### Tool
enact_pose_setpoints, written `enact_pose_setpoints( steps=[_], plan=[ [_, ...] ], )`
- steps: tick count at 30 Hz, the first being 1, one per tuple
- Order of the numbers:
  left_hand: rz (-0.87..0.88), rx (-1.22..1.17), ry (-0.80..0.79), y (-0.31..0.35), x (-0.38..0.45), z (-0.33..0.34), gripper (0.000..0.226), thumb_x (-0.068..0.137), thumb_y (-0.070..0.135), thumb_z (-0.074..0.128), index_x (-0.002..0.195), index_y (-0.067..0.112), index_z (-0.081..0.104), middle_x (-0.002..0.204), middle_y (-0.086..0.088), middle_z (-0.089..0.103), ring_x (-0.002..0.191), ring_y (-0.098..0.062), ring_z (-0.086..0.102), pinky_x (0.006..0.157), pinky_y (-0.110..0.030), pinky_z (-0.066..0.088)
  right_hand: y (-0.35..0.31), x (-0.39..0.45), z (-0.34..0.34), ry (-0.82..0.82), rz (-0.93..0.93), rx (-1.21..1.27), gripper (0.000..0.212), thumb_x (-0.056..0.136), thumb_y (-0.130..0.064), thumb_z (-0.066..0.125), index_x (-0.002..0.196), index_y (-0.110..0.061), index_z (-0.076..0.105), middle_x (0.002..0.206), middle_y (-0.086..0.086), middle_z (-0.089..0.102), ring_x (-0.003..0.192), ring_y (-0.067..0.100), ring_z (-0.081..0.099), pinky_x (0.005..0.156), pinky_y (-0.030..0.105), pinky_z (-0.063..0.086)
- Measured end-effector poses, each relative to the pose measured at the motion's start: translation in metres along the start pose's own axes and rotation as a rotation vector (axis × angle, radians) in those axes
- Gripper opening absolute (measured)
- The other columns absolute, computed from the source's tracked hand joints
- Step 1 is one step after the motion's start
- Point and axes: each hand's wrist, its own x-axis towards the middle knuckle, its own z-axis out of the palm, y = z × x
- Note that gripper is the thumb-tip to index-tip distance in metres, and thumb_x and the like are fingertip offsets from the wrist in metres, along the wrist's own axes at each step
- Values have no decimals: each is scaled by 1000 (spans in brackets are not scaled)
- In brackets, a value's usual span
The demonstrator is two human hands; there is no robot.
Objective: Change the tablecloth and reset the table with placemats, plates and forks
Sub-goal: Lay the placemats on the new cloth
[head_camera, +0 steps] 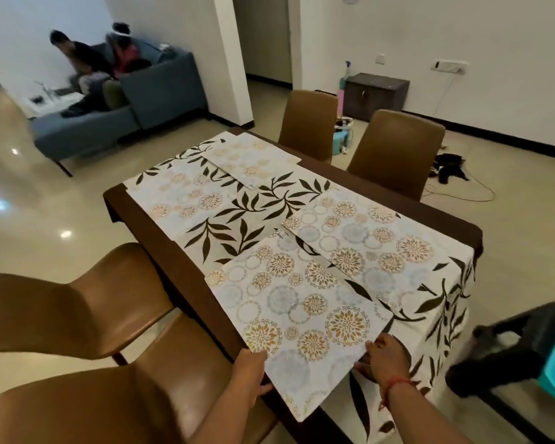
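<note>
Four floral-medallion placemats point(305, 312)

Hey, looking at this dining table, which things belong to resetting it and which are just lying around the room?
Part of the job:
leaf-print tablecloth
nearest placemat, held by left hand and right hand
three other placemats

Just lying about:
black cloth on the floor
spray bottle
small cabinet
blue sofa

Single head cam, wide-angle, looks fwd and down along table point(161, 238) from near end.
</note>
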Motion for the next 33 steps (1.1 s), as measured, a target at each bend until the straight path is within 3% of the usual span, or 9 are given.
enact_pose_setpoints(
  steps=[7,11,15,17,18,21,23,28,33],
  plan=[
    [-98,-11,17,0,-5,2,13,100,19,54,110,12,59,110,-7,65,98,-27,66,79,-49,61,8,36,11,-94,30,-46,16,95,3,50,92,-10,59,103,25,67,89,41,68,68,50,60],
    [-109,-3,21,-3,-6,-1,29,101,27,55,125,12,51,124,-8,59,106,-27,64,68,-45,61,4,45,17,-101,42,-66,16,95,0,52,105,-10,60,103,22,67,92,43,67,64,46,60],
    [-86,89,72,-7,-6,-6,23,101,25,54,120,15,46,123,-6,54,103,-23,58,71,-39,58,0,45,19,-22,-4,-262,18,93,-12,53,109,-9,61,97,18,68,84,37,69,71,49,61],
    [30,349,90,-13,-2,-9,20,101,24,52,120,17,49,113,-6,55,95,-20,55,78,-33,50,-8,44,14,77,-46,-404,29,92,-21,53,117,-7,58,105,17,67,94,36,66,84,42,55],
    [134,562,91,-17,2,-11,27,102,25,51,128,18,49,120,-7,54,98,-19,54,84,-31,47,-15,43,11,127,-65,-451,31,93,-20,53,120,-5,56,112,18,65,101,37,63,87,38,50],
    [408,1087,69,-27,12,-6,56,101,33,50,154,23,33,157,-6,29,140,-24,35,113,-32,34,-34,50,-4,230,-104,-429,32,93,-7,51,123,4,55,123,26,59,109,41,59,91,40,48],
    [460,1271,-10,-28,11,5,62,102,36,47,158,31,21,166,-5,8,152,-30,13,122,-37,22,-44,56,-10,246,-103,-398,35,93,-1,48,126,6,54,128,28,56,114,42,57,96,41,47],
    [420,1525,-154,-32,15,27,66,104,40,43,159,33,8,167,-8,-9,154,-30,-3,125,-41,10,-54,74,-14,206,-100,-358,46,95,-2,45,141,3,45,142,24,49,130,38,48,107,38,38],
    [358,1553,-207,-35,14,38,65,105,36,42,160,33,6,165,-8,-21,153,-33,-13,124,-45,9,-58,83,-19,147,-110,-333,46,96,0,40,142,-1,42,136,23,52,122,37,52,97,34,42]
  ],
)
